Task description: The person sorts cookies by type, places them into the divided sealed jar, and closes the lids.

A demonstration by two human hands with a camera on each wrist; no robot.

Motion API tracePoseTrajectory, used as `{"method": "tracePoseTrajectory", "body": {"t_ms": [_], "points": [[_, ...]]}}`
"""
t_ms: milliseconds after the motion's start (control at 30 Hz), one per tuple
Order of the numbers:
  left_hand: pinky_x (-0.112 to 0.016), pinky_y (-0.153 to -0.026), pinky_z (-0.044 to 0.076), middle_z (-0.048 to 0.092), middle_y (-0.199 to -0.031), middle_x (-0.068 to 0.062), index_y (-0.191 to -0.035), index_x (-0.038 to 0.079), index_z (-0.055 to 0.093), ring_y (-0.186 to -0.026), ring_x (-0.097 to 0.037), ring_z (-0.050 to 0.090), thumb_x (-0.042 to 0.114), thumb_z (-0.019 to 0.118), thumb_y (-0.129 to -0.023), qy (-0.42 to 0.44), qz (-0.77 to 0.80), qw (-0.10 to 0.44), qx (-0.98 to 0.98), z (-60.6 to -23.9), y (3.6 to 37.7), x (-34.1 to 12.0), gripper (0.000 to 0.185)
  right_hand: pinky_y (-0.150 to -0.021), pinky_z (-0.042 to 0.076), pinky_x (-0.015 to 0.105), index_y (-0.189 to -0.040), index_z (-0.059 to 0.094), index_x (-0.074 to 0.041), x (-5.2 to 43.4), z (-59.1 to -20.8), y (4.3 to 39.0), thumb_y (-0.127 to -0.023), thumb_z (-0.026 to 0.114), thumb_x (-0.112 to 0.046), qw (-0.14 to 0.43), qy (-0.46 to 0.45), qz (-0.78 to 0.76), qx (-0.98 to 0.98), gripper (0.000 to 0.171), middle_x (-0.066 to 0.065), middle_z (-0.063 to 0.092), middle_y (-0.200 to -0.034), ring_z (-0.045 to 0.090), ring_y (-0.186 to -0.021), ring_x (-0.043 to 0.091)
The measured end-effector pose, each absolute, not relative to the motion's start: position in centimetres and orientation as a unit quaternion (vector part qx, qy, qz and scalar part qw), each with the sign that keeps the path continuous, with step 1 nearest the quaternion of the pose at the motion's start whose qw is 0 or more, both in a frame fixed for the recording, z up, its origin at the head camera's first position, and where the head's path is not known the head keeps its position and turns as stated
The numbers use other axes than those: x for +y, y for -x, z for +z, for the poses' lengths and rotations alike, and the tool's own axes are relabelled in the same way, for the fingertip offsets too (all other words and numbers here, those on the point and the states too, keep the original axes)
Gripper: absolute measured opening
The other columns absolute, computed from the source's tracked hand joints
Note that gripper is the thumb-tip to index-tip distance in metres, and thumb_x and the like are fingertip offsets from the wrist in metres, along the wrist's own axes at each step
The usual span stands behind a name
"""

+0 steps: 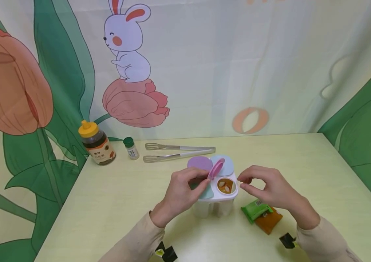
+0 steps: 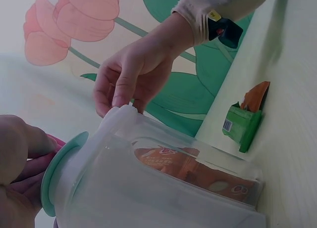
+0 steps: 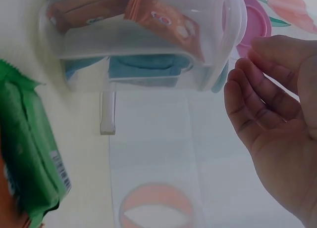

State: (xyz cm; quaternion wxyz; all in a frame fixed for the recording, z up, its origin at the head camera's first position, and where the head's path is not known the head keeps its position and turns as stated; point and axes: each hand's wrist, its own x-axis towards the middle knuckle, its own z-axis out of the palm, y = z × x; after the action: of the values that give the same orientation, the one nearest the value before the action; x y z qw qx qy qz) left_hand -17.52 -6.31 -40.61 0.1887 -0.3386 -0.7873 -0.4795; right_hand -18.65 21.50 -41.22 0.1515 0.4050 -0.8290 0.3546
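Note:
A white-rimmed clear container [image 1: 215,208] with purple, blue, green and pink lids stands on the table. My left hand [image 1: 182,189] lies over its left side, thumb and fingers pinching the raised pink lid [image 1: 217,168]. Under that lid, the round opening shows an orange packet [image 1: 226,186] inside. Through the clear wall, orange packets [image 2: 208,181] show in one compartment and a blue packet [image 3: 143,67] in another. At the right edge of the rim, my right hand [image 1: 272,186] has loosely bent fingers, with nothing between them and the thumb.
A green packet [image 1: 256,210] overlaps an orange packet [image 1: 268,221] right of the container. Metal tongs [image 1: 178,156] lie behind it. Farther left stand a small green-capped shaker [image 1: 131,148] and a yellow-capped bottle [image 1: 97,145]. A printed curtain [image 1: 198,72] hangs along the table's back edge.

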Motion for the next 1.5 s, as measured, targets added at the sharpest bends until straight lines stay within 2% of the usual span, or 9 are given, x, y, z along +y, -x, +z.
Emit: {"method": "tracePoseTrajectory", "body": {"t_ms": [300,400,600,900,1200,1500], "points": [[-0.017,-0.074,0.058,0.073,-0.093,-0.009,-0.099,0.000,0.073,-0.084,-0.014,0.070,0.002,0.074,-0.083,0.336,-0.478,0.180,-0.791,-40.4,17.4,-6.2,0.016,-0.073,0.054,0.016,-0.101,0.068,-0.023,23.0,-42.7,18.5,-0.077,0.079,-0.002,0.169,-0.392,0.342,-0.837,0.034,-0.008,0.068,-0.093,0.060,-0.081,0.002],[-0.016,-0.074,0.058,0.073,-0.093,-0.010,-0.099,-0.001,0.073,-0.084,-0.015,0.071,0.001,0.074,-0.083,0.334,-0.482,0.177,-0.791,-40.4,17.4,-6.4,0.016,-0.073,0.053,0.015,-0.101,0.068,-0.023,23.4,-43.2,18.3,-0.076,0.079,-0.002,0.174,-0.382,0.337,-0.843,0.035,-0.012,0.067,-0.093,0.060,-0.080,0.003],[-0.016,-0.074,0.057,0.073,-0.093,-0.009,-0.099,0.000,0.073,-0.084,-0.015,0.071,0.003,0.073,-0.084,0.334,-0.481,0.179,-0.791,-40.5,17.4,-6.5,0.015,-0.071,0.053,0.015,-0.100,0.068,-0.024,24.7,-44.3,17.6,-0.079,0.080,-0.008,0.148,-0.329,0.313,-0.878,0.029,-0.015,0.067,-0.092,0.059,-0.079,0.000],[-0.017,-0.074,0.058,0.073,-0.093,-0.009,-0.100,0.000,0.073,-0.084,-0.014,0.071,0.002,0.074,-0.084,0.335,-0.480,0.180,-0.791,-40.6,17.5,-6.5,0.016,-0.066,0.057,0.024,-0.099,0.069,-0.022,26.0,-45.4,16.8,-0.078,0.080,-0.007,0.131,-0.300,0.309,-0.893,0.029,-0.015,0.067,-0.092,0.059,-0.077,-0.002],[-0.015,-0.074,0.057,0.073,-0.094,-0.009,-0.100,0.000,0.072,-0.084,-0.015,0.071,0.002,0.074,-0.084,0.337,-0.484,0.181,-0.787,-40.7,17.6,-6.5,0.017,-0.064,0.056,0.024,-0.099,0.069,-0.019,26.8,-46.3,16.3,-0.077,0.081,-0.009,0.127,-0.279,0.300,-0.903,0.028,-0.007,0.070,-0.090,0.058,-0.076,-0.002],[-0.017,-0.074,0.058,0.073,-0.092,-0.010,-0.099,0.000,0.072,-0.084,-0.015,0.071,0.001,0.074,-0.083,0.340,-0.485,0.189,-0.783,-40.8,17.5,-6.4,0.016,-0.064,0.057,0.024,-0.101,0.070,-0.013,27.4,-47.1,15.3,-0.076,0.081,-0.009,0.096,-0.255,0.305,-0.912,0.028,-0.005,0.068,-0.092,0.058,-0.076,-0.003]]}}
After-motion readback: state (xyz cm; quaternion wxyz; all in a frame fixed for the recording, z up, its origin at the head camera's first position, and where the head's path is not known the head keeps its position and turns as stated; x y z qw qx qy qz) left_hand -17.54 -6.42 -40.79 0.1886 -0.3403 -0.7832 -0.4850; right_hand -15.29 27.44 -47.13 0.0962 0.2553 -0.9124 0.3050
